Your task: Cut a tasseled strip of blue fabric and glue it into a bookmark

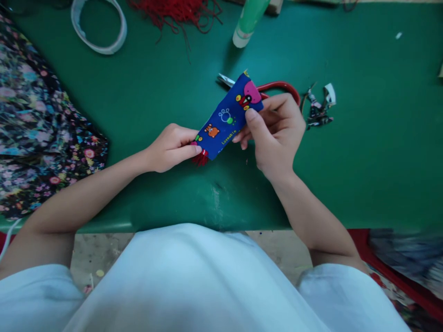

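Nearest to me is my pale shirt [187,276], just below the edge of the green surface [363,170]. Off to my left, the floral cloth [38,124] spreads in loose folds.

In front of me, the blue strip [219,127] is held up at a slant (it has little cartoon figures and the word "Loveable" on it). My left fingers [188,151] are pinched closed on its lower end, right by the red threads [201,160] poking out there. My right fingers [255,121] grip the upper end, thumb on top and the others curled behind.

Beyond the strip, and partly hidden by it, are the red-handled scissors [282,85], with the scraps [320,112] just to their right. Farthest off are the green bottle [251,20], the white ring [104,49] and a red tangle [180,10].
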A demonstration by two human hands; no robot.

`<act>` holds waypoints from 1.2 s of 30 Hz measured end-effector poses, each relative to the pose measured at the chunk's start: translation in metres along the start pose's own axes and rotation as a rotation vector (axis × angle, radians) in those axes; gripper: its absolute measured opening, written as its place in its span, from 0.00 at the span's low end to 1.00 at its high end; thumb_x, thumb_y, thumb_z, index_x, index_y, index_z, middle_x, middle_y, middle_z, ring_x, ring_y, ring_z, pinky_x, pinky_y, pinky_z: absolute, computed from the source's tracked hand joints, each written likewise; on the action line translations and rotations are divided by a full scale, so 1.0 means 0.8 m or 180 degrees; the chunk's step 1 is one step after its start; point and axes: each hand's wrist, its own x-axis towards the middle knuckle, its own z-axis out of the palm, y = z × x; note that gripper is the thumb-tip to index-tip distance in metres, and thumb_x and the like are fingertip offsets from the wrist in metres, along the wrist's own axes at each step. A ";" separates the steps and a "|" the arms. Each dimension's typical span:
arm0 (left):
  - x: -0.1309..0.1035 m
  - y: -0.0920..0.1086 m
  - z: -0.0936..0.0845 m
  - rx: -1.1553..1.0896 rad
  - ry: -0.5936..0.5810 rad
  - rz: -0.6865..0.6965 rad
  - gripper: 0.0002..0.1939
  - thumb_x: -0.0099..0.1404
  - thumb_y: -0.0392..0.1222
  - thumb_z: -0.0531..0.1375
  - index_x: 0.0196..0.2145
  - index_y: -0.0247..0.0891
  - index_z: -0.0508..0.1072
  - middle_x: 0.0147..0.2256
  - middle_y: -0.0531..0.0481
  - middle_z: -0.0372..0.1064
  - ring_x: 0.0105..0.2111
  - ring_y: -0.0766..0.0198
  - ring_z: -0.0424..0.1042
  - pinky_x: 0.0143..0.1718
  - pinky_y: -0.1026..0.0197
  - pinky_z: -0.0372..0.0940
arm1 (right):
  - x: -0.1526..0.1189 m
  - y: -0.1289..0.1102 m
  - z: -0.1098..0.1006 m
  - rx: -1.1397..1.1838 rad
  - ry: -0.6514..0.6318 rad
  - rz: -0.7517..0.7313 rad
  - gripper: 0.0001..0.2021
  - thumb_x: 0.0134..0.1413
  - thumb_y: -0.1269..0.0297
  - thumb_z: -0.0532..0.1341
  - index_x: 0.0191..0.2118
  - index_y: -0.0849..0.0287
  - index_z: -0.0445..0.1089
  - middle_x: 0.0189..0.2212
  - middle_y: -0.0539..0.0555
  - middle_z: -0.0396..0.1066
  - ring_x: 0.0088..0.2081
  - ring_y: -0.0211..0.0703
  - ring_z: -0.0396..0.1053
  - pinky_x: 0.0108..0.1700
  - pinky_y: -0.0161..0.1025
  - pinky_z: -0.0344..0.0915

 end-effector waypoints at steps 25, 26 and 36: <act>-0.002 -0.005 0.004 -0.0131 0.0119 0.0148 0.22 0.66 0.61 0.59 0.31 0.38 0.76 0.22 0.52 0.71 0.19 0.68 0.66 0.19 0.65 0.56 | -0.013 -0.010 0.007 0.0088 -0.0598 -0.0060 0.16 0.58 0.49 0.65 0.42 0.49 0.61 0.23 0.43 0.69 0.22 0.35 0.71 0.22 0.32 0.67; -0.002 -0.004 0.005 -0.0027 0.0194 0.0084 0.22 0.65 0.60 0.59 0.30 0.38 0.76 0.21 0.52 0.71 0.19 0.68 0.66 0.19 0.65 0.57 | -0.017 -0.010 0.010 0.0074 -0.0671 -0.0030 0.15 0.59 0.50 0.65 0.42 0.50 0.61 0.23 0.43 0.69 0.22 0.35 0.70 0.22 0.33 0.67; -0.002 -0.001 0.008 0.0319 0.0478 0.0020 0.22 0.69 0.56 0.57 0.27 0.36 0.74 0.21 0.53 0.71 0.20 0.68 0.67 0.21 0.65 0.57 | -0.026 -0.005 0.023 -0.0092 -0.0895 0.0333 0.19 0.54 0.46 0.67 0.33 0.53 0.62 0.20 0.43 0.67 0.19 0.34 0.66 0.20 0.34 0.62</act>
